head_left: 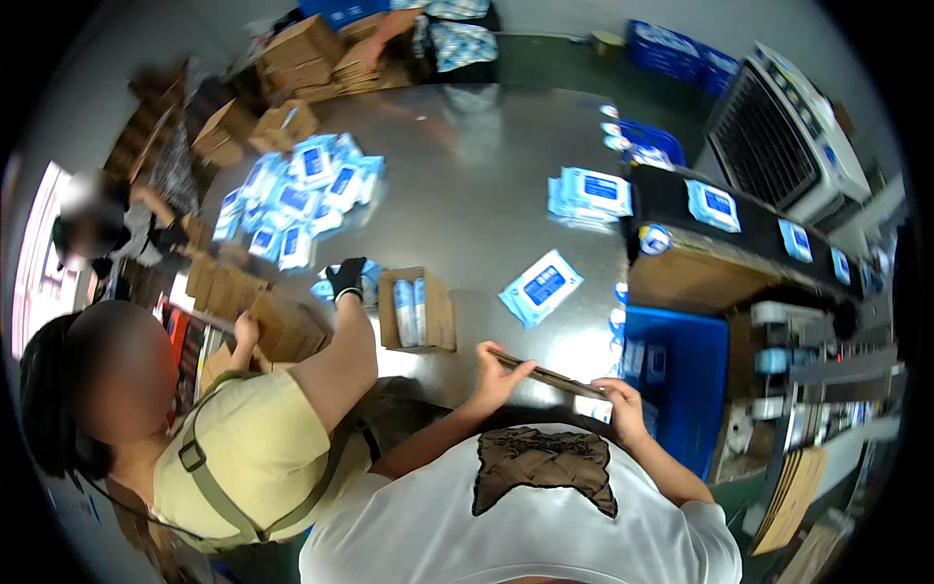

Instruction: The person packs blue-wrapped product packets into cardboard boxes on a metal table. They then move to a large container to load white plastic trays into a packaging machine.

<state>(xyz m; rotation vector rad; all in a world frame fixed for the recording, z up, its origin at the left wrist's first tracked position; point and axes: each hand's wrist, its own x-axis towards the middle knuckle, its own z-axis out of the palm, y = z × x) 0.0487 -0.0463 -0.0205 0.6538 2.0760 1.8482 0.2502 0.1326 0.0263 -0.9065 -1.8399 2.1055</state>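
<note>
A flat, folded piece of brown cardboard (553, 377) is held edge-up between my hands, close to my chest at the table's near edge. My left hand (496, 382) grips its left end, thumb on the near side. At its right end, my right hand (626, 407) pinches it between thumb and fingers. Just beyond lie a couple of overlapping blue-and-white wipes packs (542, 288) on the metal table (457, 204). Left of my left hand stands an open carton (443, 313) with wipes packs upright inside.
A co-worker's black-gloved hand (346, 278) touches packs beside the carton. Further left is a heap of wipes packs (297, 200). To the right are a stack of packs (590, 195), a conveyor (759, 229) carrying packs, and a blue bin (696, 375) with packs inside.
</note>
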